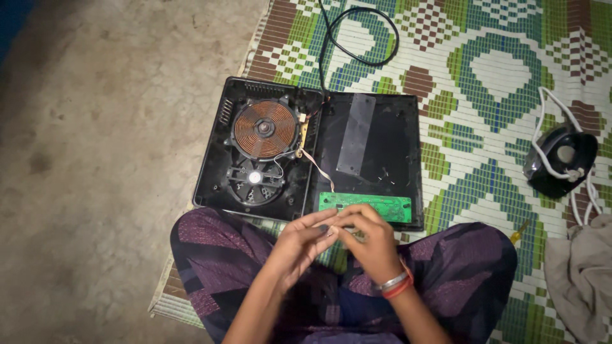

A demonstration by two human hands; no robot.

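An opened induction cooktop lies on the woven mat in front of me. Its base half (pixel 255 150) shows a copper coil (pixel 264 129) and a fan; its top panel (pixel 373 153) lies flipped beside it with a green circuit board (pixel 366 205) along its near edge. My left hand (pixel 296 245) and my right hand (pixel 370 239) meet just in front of the board, fingertips pinched together on a very small part that I cannot make out. My right wrist carries bangles.
A black power cord (pixel 360 35) loops on the green patterned mat (pixel 497 83). A black clothes iron (pixel 561 159) with a white cord sits at the right, a grey cloth (pixel 583 274) below it. A yellow-handled screwdriver (pixel 519 231) lies near my right knee. Bare concrete floor (pixel 95 159) lies to the left.
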